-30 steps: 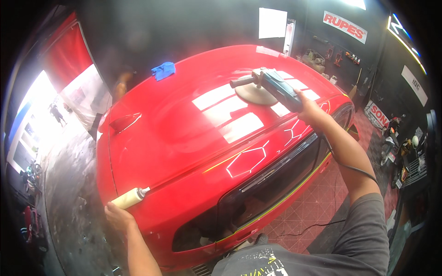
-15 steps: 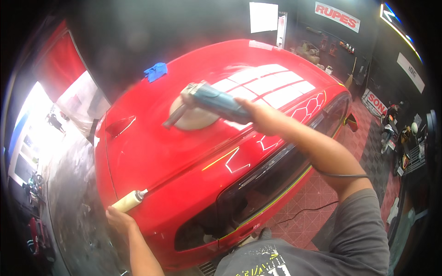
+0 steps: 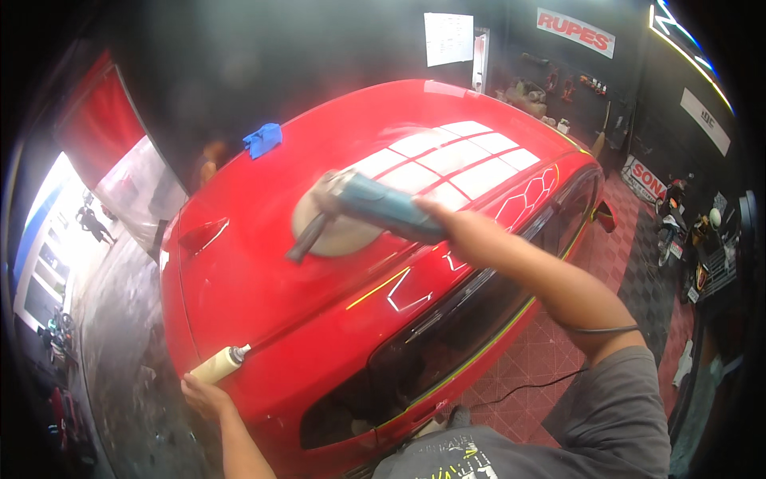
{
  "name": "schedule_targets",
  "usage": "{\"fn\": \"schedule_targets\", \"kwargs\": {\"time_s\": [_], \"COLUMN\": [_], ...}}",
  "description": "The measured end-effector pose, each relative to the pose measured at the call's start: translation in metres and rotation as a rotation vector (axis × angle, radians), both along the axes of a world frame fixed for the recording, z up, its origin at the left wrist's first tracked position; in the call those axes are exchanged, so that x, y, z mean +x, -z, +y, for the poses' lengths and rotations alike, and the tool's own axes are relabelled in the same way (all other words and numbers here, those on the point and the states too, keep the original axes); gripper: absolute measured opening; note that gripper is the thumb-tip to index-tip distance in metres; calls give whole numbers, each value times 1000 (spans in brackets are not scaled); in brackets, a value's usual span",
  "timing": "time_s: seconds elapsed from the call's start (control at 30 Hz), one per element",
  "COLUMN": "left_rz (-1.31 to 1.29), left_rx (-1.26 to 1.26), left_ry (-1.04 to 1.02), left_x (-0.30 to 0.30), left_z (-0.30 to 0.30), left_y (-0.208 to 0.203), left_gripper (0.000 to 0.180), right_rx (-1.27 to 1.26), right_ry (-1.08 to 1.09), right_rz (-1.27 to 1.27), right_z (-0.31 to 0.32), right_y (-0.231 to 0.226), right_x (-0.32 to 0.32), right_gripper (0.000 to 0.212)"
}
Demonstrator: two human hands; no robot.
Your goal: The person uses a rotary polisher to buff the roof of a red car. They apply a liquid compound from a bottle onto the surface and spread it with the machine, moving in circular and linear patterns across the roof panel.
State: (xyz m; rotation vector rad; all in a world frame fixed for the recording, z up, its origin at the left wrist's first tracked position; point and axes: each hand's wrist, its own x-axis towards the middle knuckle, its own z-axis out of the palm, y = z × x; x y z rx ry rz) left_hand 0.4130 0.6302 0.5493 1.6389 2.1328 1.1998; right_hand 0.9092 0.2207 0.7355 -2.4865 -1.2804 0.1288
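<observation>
My right hand [image 3: 463,230] grips the rear body of a blue-green power polisher [image 3: 387,209] above a red car roof [image 3: 263,263]. Its pale round pad [image 3: 341,239] lies against the paint, and a dark side handle juts toward the near left. Blur softens the tool's head. At the lower left, my left hand [image 3: 204,396] is closed around the base of a cream-coloured bottle [image 3: 217,366]. The bottle tilts over the car's rear edge, its nozzle pointing up and right. A dark cord crosses by my right upper arm.
A crumpled blue cloth [image 3: 262,140] rests on the roof's far edge. Left of the polisher rises a red fin antenna [image 3: 204,236]. Side windows [image 3: 447,335] run along the near side. A cable [image 3: 527,385] lies on the tiled floor. Beyond the open doorway stands a person [image 3: 94,223].
The polisher has come slightly toward me across the roof, still in my right hand. A blurred, skin-toned shape now shows behind the car's far edge. The whole view has shifted a little.
</observation>
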Motion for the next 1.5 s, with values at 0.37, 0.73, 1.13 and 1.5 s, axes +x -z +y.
{"fn": "schedule_targets", "kwargs": {"time_s": [0.37, 0.73, 1.13, 1.5], "left_rz": [6, 20, -21, 25], "left_rx": [12, -22, 5, 53], "left_ry": [-31, -11, -29, -29], "left_x": [14, 3, 2, 2], "left_z": [-12, 1, 2, 1], "left_y": [-20, -10, -2, -1], "left_gripper": [79, 78, 79, 79], "right_rx": [13, 136, 12, 64], "right_ry": [522, 130, -97, -4], "right_rz": [161, -10, 5, -29], "right_z": [-122, -102, -7, -20], "right_y": [-28, 0, -5, 4], "right_x": [102, 31, -71, -21], "right_gripper": [103, 96, 91, 90]}}
